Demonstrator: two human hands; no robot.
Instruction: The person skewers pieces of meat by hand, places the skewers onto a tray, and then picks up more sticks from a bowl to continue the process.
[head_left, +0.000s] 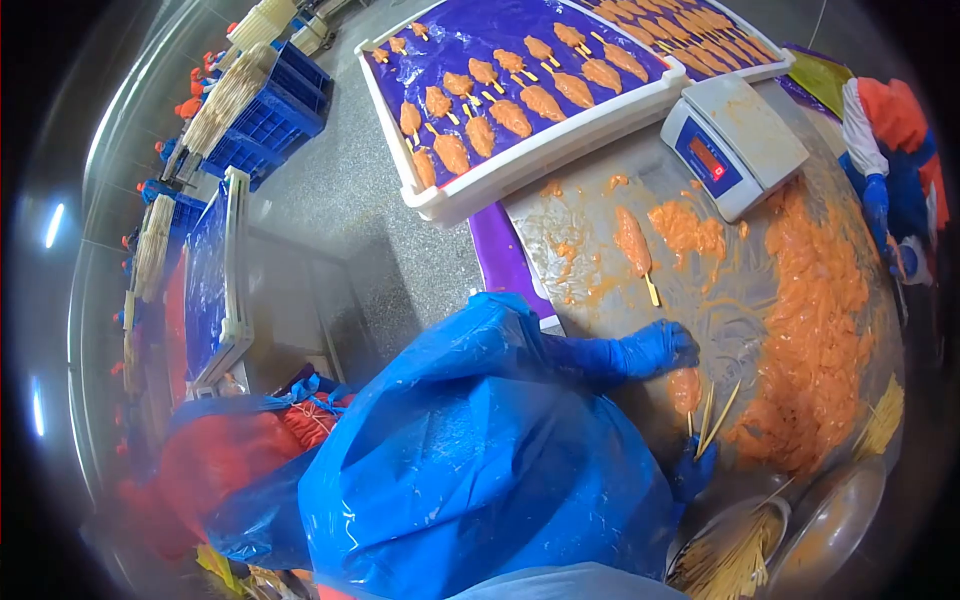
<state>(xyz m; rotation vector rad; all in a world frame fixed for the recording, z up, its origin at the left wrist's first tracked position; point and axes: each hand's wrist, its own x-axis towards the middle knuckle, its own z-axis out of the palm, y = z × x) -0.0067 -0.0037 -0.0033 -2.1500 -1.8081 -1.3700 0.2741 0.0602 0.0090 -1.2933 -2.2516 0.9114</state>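
My right hand (697, 468), in a blue glove, is closed around several thin bamboo sticks (706, 420). One of them carries a piece of orange marinated meat (685, 390). Just above that piece is my left hand (660, 348), also blue-gloved, its fingers curled by the meat's upper end; whatever is in them is hidden. A finished-looking meat skewer (632, 243) lies on the wet metal table (590, 300), beside a small heap of meat (688, 230). A long pile of the same meat (815, 330) spreads along the table's far side.
Purple-lined white trays (540, 150) of meat skewers stand at the top, beside a digital scale (735, 145). A metal bowl of sticks (735, 550) is at bottom right. One co-worker (890, 150) stands across the table. Blue crates (265, 120) are behind, left.
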